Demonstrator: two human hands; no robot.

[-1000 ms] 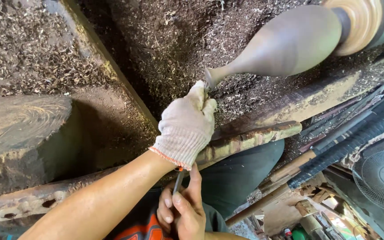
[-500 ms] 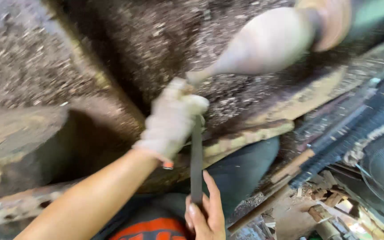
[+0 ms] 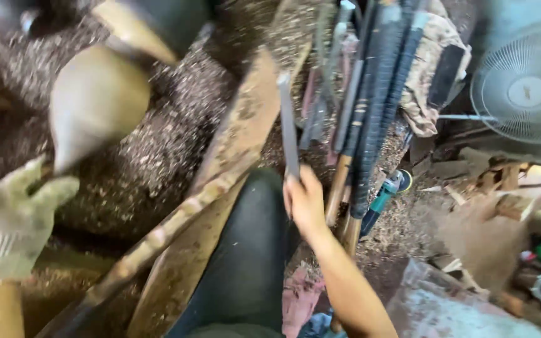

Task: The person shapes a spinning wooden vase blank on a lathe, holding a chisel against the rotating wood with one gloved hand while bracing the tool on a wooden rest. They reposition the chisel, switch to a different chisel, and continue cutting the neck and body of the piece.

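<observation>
Holding a long flat metal bar (image 3: pixel 288 122) upright, my bare right hand (image 3: pixel 305 203) has its grip clenched around the bar's lower end. Its long axis runs almost vertical in the head view, tipped slightly left at the top, where the squared tip points away from me toward the rack of tools. It looks like dull grey steel, thin and straight-edged.

Just right of the bar stands a bundle of long-handled tools (image 3: pixel 370 106), with dark wrapped shafts and pale wooden ends. My left hand (image 3: pixel 14 219), in a knitted pale work glove, hangs released with fingers spread, grasping nothing, below a smooth cone-shaped wooden piece (image 3: pixel 95 103). Coarse brown wood shavings (image 3: pixel 176 131) cover the surface around it. A rough wooden rail (image 3: pixel 176 219) crosses diagonally between the hands, and a white fan (image 3: pixel 524 91) sits far right.
</observation>
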